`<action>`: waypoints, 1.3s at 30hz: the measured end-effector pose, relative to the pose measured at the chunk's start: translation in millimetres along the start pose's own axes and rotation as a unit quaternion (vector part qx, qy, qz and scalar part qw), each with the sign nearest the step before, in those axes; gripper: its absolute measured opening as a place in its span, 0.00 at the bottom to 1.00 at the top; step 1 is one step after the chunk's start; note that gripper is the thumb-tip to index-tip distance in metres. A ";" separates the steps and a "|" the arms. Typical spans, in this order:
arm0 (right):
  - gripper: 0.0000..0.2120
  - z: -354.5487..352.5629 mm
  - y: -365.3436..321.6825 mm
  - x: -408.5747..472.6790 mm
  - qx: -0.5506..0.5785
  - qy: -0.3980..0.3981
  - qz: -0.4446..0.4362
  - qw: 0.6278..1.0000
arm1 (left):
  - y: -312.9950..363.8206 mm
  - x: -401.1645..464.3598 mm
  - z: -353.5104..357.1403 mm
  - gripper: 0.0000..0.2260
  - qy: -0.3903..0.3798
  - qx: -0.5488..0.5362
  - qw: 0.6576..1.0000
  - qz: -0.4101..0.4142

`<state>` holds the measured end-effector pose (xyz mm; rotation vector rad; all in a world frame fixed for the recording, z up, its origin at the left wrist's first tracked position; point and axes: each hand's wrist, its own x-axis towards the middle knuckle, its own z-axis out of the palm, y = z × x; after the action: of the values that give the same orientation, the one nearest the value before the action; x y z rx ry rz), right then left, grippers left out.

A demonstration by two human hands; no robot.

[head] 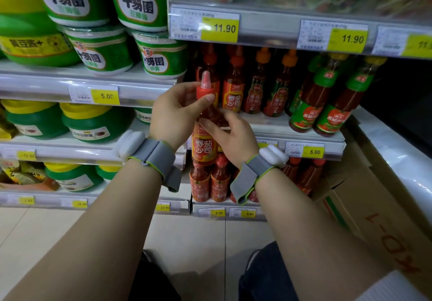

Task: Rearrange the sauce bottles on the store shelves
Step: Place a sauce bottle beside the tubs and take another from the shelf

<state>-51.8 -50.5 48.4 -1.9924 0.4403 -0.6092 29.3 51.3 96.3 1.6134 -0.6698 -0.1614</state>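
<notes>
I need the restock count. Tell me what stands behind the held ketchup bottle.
Behind the held ketchup bottle, gripped by both hands, stand red-capped bottles on the middle shelf. Bottle and hands cover the shelf's left end, so no full count.

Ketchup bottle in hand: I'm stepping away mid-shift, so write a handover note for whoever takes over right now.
Left hand: grips the held ketchup bottle at its red cap, thumb across the neck.
Right hand: fingers on the bottle's middle, steadying it.
The bottle is upright in front of the middle shelf, not yet set down.
On the shelf: red-capped bottles, orange-capped bottles, green-labelled bottles to the right.
Left to do: place it, probably with the matching red-capped row. How much is already sorted I cannot tell.
</notes>
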 end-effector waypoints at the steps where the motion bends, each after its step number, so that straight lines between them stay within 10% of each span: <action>1: 0.23 -1.5 1.3 2.1 0.008 0.011 0.003 1.000 | 2.6 2.8 2.7 0.12 -0.004 0.002 1.000 0.003; 6: 0.35 -4.1 12.9 11.4 0.029 0.040 0.010 0.999 | 10.5 17.1 13.5 0.12 0.002 0.004 1.000 0.012; 39: 0.26 44.2 27.3 45.0 0.044 0.164 0.052 0.984 | -2.6 39.5 2.8 0.16 0.031 0.115 0.989 0.084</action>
<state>9.0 -56.3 16.9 -1.7776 0.7006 -0.8794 61.0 28.9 104.3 1.7648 -0.7948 0.0932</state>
